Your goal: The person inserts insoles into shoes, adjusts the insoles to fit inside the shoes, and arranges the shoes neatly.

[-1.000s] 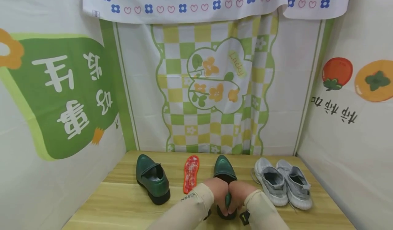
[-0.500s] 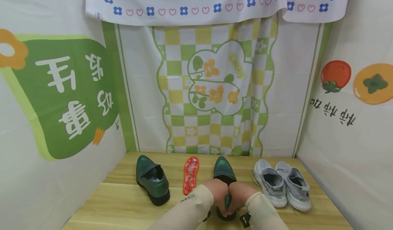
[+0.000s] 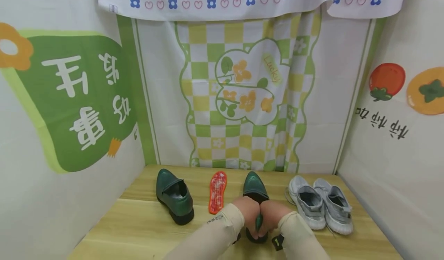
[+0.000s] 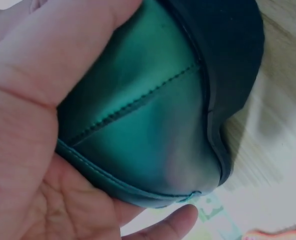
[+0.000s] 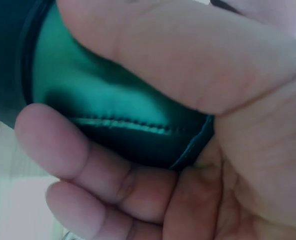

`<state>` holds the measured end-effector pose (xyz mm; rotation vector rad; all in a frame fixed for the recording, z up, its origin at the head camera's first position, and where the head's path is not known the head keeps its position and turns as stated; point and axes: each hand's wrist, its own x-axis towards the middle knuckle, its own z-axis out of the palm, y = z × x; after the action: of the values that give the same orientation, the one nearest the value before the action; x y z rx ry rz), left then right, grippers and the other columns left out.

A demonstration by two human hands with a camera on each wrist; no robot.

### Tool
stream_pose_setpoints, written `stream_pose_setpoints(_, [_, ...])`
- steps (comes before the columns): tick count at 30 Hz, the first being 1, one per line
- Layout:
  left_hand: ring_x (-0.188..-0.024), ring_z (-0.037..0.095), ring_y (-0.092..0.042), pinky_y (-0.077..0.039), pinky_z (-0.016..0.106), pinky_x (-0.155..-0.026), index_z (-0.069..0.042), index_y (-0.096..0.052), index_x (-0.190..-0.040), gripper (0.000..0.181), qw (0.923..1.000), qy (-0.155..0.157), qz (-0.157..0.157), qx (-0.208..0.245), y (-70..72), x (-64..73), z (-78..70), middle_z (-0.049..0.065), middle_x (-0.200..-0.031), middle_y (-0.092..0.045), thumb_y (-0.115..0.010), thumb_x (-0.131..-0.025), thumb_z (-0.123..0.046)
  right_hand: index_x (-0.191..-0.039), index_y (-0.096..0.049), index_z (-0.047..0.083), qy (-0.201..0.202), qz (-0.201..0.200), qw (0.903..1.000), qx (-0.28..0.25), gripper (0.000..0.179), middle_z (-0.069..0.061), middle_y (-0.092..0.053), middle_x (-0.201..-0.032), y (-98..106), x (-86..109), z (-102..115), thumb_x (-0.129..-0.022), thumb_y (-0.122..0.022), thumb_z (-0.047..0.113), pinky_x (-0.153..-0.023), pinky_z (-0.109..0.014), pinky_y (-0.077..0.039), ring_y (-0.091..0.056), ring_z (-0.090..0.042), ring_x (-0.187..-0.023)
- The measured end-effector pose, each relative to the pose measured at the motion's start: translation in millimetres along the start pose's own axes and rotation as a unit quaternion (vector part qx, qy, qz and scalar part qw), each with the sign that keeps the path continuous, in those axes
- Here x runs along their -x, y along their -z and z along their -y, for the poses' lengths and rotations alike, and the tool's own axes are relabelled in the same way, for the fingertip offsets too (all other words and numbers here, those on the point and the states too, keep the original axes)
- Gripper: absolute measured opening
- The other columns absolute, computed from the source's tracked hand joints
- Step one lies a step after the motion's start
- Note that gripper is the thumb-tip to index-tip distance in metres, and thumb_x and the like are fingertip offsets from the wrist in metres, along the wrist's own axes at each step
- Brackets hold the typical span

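Note:
A dark green loafer [image 3: 254, 182] with a pointed toe and black sole sits on the wooden surface, toe pointing away. My left hand [image 3: 247, 213] grips its heel from the left; in the left wrist view the thumb lies along the stitched green leather [image 4: 158, 115] and the other fingers go over the collar. From the right my right hand [image 3: 271, 215] holds the same heel, with its thumb and curled fingers [image 5: 52, 142] on the leather in the right wrist view. The two hands meet over the shoe's opening, hiding much of it.
The matching green loafer [image 3: 174, 198] stands at the left. Between the loafers lies a red-edged, red and white insole [image 3: 217, 192]. A pair of grey sneakers [image 3: 320, 205] is on the right. Printed cloth [image 3: 239, 136] hangs behind the wooden surface [image 3: 138, 229].
The head view has shifted slightly, so everything appears a little higher and further right. Both hands keep their hold on the loafer's heel.

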<state>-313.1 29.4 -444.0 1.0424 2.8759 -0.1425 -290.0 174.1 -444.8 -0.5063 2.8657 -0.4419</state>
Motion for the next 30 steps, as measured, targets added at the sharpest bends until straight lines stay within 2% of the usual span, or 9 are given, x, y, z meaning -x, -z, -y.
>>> stream_pose_setpoints(7, [-0.073,0.005,-0.062,-0.056,0.023,-0.07,-0.021,-0.082,-0.093,0.046,0.9999,0.002,0.004,-0.014,-1.2,0.0,-3.2,-0.009,-0.083,-0.075,-0.1,-0.065,-0.054,-0.07,-0.074,0.016,-0.028,0.007,0.9996,-0.001,0.026,0.0,-0.068,-0.059,-3.1,0.9,1.3,-0.069,-0.1,0.016,-0.06,-0.034,-0.054,-0.065,-0.017,-0.055])
stream_pose_setpoints(15, [-0.071,0.006,-0.059,-0.054,0.024,-0.067,-0.021,-0.082,-0.085,0.039,1.0,-0.002,0.004,0.006,1.9,1.1,-0.2,-0.01,-0.077,-0.071,-0.1,-0.067,-0.051,-0.069,-0.073,0.016,-0.011,0.009,0.9999,-0.009,0.025,0.001,-0.068,-0.058,0.4,-0.5,0.1,-0.068,-0.098,0.012,-0.058,-0.033,-0.053,-0.065,-0.017,-0.054])
stream_pose_setpoints(22, [-0.071,0.005,-0.06,-0.055,0.024,-0.067,-0.021,-0.082,-0.087,0.042,1.0,0.003,0.001,-0.008,-0.6,1.6,-3.0,-0.009,-0.079,-0.073,-0.101,-0.065,-0.052,-0.069,-0.074,0.016,-0.016,0.012,0.9995,-0.025,0.025,0.0,-0.068,-0.059,-2.0,1.3,0.3,-0.068,-0.098,0.011,-0.06,-0.033,-0.054,-0.066,-0.017,-0.054])
stream_pose_setpoints(26, [-0.073,0.005,-0.062,-0.055,0.024,-0.068,-0.022,-0.083,-0.088,0.042,1.0,0.007,-0.004,-0.004,0.3,1.6,-2.3,-0.01,-0.079,-0.073,-0.101,-0.065,-0.052,-0.068,-0.073,0.016,-0.009,0.009,0.9999,-0.006,0.025,0.001,-0.067,-0.057,-0.3,-0.1,-0.1,-0.069,-0.098,0.013,-0.058,-0.032,-0.052,-0.065,-0.016,-0.054])
stream_pose_setpoints(30, [-0.073,0.005,-0.061,-0.055,0.025,-0.067,-0.023,-0.083,-0.09,0.041,0.9999,0.013,0.007,0.008,1.2,0.3,-0.6,-0.011,-0.079,-0.071,-0.1,-0.067,-0.052,-0.069,-0.074,0.016,-0.017,0.019,0.9996,0.012,0.024,0.0,-0.068,-0.058,1.5,-3.1,0.1,-0.07,-0.098,0.017,-0.057,-0.033,-0.049,-0.063,-0.016,-0.057])
